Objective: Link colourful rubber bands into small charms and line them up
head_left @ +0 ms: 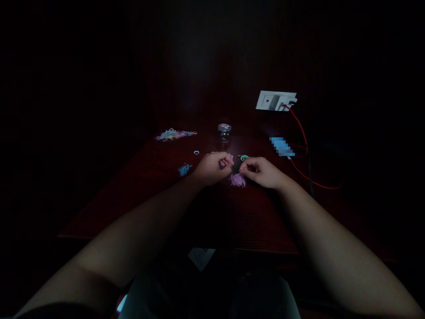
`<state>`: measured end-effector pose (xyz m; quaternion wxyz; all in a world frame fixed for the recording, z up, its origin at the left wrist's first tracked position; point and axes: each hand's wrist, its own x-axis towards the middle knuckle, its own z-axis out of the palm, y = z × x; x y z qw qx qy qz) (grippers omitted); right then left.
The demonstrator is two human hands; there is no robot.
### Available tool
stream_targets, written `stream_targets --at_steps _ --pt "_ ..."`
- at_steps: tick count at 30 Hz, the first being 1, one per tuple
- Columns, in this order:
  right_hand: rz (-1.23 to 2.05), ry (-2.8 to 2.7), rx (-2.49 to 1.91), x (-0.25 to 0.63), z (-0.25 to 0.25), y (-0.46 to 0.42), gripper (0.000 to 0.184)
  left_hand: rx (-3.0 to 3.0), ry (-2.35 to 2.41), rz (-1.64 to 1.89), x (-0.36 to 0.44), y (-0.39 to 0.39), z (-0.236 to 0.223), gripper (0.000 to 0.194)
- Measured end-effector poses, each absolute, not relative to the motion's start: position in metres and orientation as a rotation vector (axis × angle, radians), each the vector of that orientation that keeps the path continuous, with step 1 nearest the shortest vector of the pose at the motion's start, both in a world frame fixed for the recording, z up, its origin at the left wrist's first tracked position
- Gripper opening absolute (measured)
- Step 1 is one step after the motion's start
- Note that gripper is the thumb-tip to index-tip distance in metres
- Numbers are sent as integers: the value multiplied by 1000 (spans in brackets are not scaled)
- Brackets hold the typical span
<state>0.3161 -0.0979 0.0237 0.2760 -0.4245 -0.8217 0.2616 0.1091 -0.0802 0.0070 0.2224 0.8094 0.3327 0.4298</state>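
My left hand (213, 168) is closed, its thumb and fingers pressed together over the middle of the dark red table. Whatever it pinches, if anything, is too small to see. Facing it, my right hand (260, 172) pinches with thumb and index finger at the edge of a purple pile of small rubber bands (238, 180); a band between these fingertips cannot be made out. Behind the right fingertips lie some green rubber bands (243, 157). A few pink bands (230, 156) show partly behind my left hand. To its left is a blue bunch of rubber bands (184, 169).
A large mixed heap of rubber bands (174, 134) lies at the back left, with a single pale band (196, 152) nearer. A small clear lidded jar (224, 133) stands behind my hands. At right are a phone (281, 146), a red cable (300, 126) and a wall socket (267, 100).
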Motion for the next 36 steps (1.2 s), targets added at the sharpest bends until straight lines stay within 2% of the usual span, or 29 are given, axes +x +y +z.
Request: stream_targets --at_steps 13,20,30,33,36 --pt "576 -2306 -994 315 23 -96 15 2240 894 1186 110 -82 8 12" --pt "389 -2119 -1123 317 19 -93 20 2235 911 1189 109 -81 8 13" --pt "561 -2052 -1141 312 13 -92 25 2345 897 1197 109 -88 17 14" --pt "589 -2017 -1156 312 11 -90 27 2489 912 1264 100 -84 23 12" --pt "594 -2002 -1170 311 10 -91 27 2495 1130 1426 76 -72 26 17"
